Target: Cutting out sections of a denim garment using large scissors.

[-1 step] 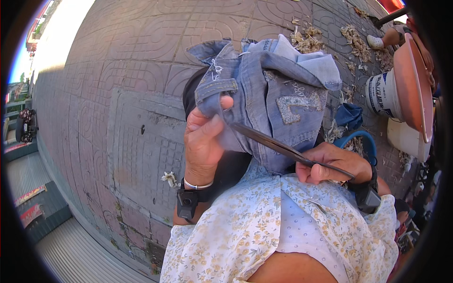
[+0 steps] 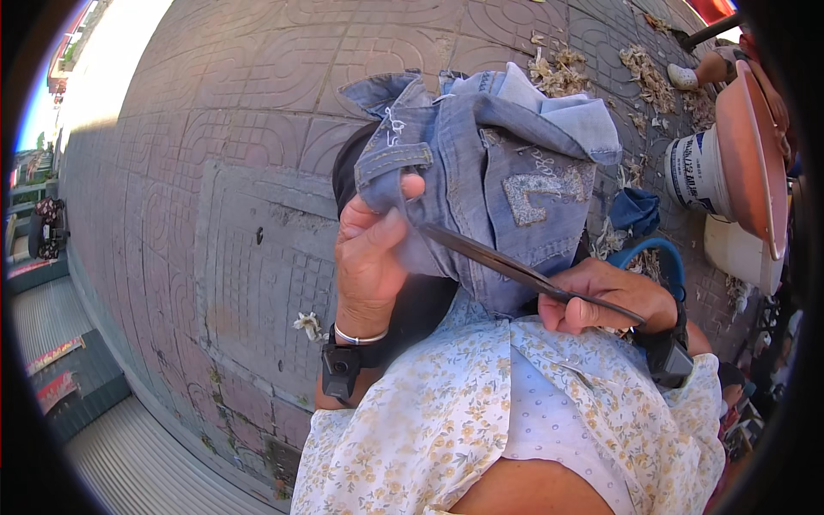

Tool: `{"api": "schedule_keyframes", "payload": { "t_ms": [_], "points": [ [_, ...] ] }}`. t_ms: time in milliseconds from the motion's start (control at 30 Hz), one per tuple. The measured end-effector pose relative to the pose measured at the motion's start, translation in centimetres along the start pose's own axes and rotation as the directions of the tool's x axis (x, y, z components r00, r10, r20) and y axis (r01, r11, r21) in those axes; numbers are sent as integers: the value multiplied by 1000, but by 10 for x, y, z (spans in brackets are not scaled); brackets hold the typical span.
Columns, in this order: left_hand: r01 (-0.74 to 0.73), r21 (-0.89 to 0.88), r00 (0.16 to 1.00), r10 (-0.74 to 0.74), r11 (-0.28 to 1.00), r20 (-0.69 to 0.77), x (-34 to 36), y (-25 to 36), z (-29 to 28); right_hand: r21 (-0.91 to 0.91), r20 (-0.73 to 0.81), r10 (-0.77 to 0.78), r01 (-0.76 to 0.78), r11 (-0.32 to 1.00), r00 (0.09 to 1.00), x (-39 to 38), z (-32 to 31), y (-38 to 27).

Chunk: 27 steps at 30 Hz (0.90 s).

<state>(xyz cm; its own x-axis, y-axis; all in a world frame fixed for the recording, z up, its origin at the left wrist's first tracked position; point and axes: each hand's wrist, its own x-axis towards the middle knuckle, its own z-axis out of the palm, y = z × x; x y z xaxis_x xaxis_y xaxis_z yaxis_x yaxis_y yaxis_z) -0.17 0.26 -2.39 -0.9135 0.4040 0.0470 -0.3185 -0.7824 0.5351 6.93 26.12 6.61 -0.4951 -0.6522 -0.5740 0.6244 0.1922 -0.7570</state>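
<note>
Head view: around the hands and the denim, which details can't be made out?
Left hand: blur in the head view leaves its exact grip on the denim garment unclear.
Dark long-bladed tool: same view, its handle end is partly covered by the right hand.
Blue rim: same view, its lower part hidden behind that hand.
Nearby person: cut off by the view's right edge.

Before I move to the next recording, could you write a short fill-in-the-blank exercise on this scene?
1. The left hand holds a garment made of faded blue ___.
2. The right hand holds a long, dark metal tool, whose tip points toward the ___ hand.
3. The loose white shirt is printed with small yellow and grey ___.

Missing words: denim; left; flowers.
</note>
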Motion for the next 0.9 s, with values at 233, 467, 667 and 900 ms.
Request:
{"api": "schedule_keyframes", "payload": {
  "t_ms": [233,467,667,900],
  "points": [
    [48,59,998,-46,997,-41,1,4,11,-37,11,10,-10,999,1000,-1,-5,0],
    [46,74,997,-42,996,-58,1,3,10,-105,30,23,-20,994,999,1,-7,-2],
    [39,89,997,-33,995,-68,2,3,12,-16,27,-16,17,1000,1000,1,-8,4],
    [30,78,999,-27,997,-46,2,3,11,-64,39,-10,13,998,999,2,-9,5]
  ]
}}
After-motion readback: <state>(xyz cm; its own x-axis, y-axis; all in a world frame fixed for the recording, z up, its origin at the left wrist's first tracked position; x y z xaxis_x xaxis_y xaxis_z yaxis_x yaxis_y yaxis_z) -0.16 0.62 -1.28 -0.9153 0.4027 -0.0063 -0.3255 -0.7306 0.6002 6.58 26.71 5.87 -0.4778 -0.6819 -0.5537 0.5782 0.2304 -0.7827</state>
